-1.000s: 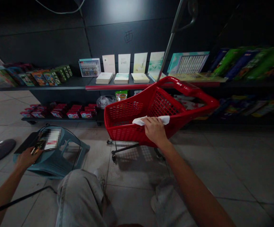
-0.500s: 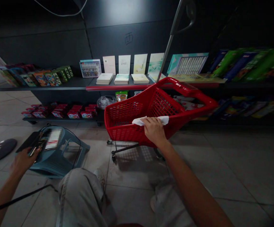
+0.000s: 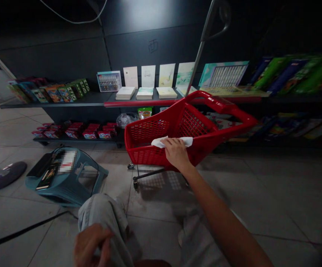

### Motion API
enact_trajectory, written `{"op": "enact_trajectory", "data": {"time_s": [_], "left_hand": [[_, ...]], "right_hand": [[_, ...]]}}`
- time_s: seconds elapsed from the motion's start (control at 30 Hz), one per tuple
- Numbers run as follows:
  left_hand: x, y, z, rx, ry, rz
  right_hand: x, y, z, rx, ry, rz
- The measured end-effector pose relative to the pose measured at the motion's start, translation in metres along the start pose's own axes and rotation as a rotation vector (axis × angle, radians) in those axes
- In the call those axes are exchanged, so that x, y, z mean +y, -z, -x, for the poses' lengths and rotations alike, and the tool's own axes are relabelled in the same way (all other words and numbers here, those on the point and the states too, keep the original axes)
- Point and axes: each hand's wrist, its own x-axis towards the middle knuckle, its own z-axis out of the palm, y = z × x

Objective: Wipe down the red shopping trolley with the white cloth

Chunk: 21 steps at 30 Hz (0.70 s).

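My right hand (image 3: 176, 154) presses a white cloth (image 3: 187, 141) against the near top rim of a red shopping basket cart (image 3: 150, 155), its fingers closed over the cloth. The cloth sticks out on both sides of the hand. My left hand (image 3: 92, 244) is low in front of my left knee, slightly blurred, with fingers loosely bent and a gap by the thumb. Nothing shows in it. A dark phone (image 3: 47, 177) lies on the blue-grey stool (image 3: 74, 185), apart from the left hand.
Behind the cart, a dark shelf (image 3: 94, 98) carries books, boxed sets and packets. Red packs (image 3: 90, 131) sit on the lower shelf. A round stand base (image 3: 7, 176) is left of the stool. A black cord (image 3: 27, 230) crosses the lower left.
My left hand has left the phone on the stool and moved right to my knee. My right hand with the cloth has slid slightly left along the cart rim.
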Motion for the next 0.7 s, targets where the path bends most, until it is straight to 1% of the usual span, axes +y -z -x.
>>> {"op": "enact_trajectory", "data": {"time_s": [0.03, 0.07, 0.13, 0.17, 0.2, 0.23, 0.27, 0.3, 0.33, 0.37, 0.4, 0.47, 0.53, 0.57, 0.63, 0.7], "left_hand": [[0.007, -0.015, -0.037, 0.017, -0.035, 0.021], [0.010, -0.034, -0.076, -0.035, -0.045, 0.033], [0.006, -0.081, -0.149, -0.104, -0.055, -0.041], [0.001, -0.106, -0.178, -0.135, -0.082, -0.084], [-0.006, -0.130, -0.203, -0.171, -0.105, -0.123], [-0.014, -0.152, -0.221, -0.219, -0.124, -0.172], [-0.022, -0.171, -0.233, -0.289, -0.138, -0.225], [-0.030, -0.186, -0.240, -0.366, -0.137, -0.278], [-0.038, -0.196, -0.243, -0.419, -0.131, -0.330], [-0.045, -0.203, -0.244, -0.445, -0.132, -0.365], [-0.051, -0.206, -0.242, -0.450, -0.134, -0.387], [-0.058, -0.208, -0.237, -0.420, -0.143, -0.401], [-0.060, -0.208, -0.234, -0.383, -0.151, -0.392], [-0.060, -0.209, -0.233, -0.368, -0.154, -0.385], [-0.058, -0.211, -0.231, -0.345, -0.165, -0.365], [-0.055, -0.213, -0.230, -0.328, -0.176, -0.345]], "right_hand": [[-0.001, 0.001, 0.000, 0.005, 0.003, -0.015], [-0.003, 0.001, 0.001, 0.014, 0.006, -0.029], [-0.005, 0.000, 0.002, 0.029, 0.015, -0.049], [-0.007, 0.000, 0.002, 0.036, 0.021, -0.054], [-0.008, -0.001, 0.003, 0.043, 0.027, -0.057], [-0.008, -0.002, 0.004, 0.048, 0.036, -0.059], [-0.008, -0.002, 0.004, 0.051, 0.044, -0.060], [-0.005, -0.002, 0.005, 0.052, 0.049, -0.058], [-0.001, -0.001, 0.006, 0.052, 0.050, -0.054], [0.005, 0.001, 0.007, 0.050, 0.043, -0.046], [0.012, 0.003, 0.008, 0.051, 0.027, -0.033], [0.030, 0.011, 0.011, 0.067, -0.028, 0.008], [0.044, 0.017, 0.014, 0.094, -0.084, 0.049], [0.047, 0.018, 0.015, 0.109, -0.111, 0.065], [0.043, 0.015, 0.016, 0.133, -0.155, 0.076], [0.025, 0.004, 0.014, 0.133, -0.153, 0.045]]}}
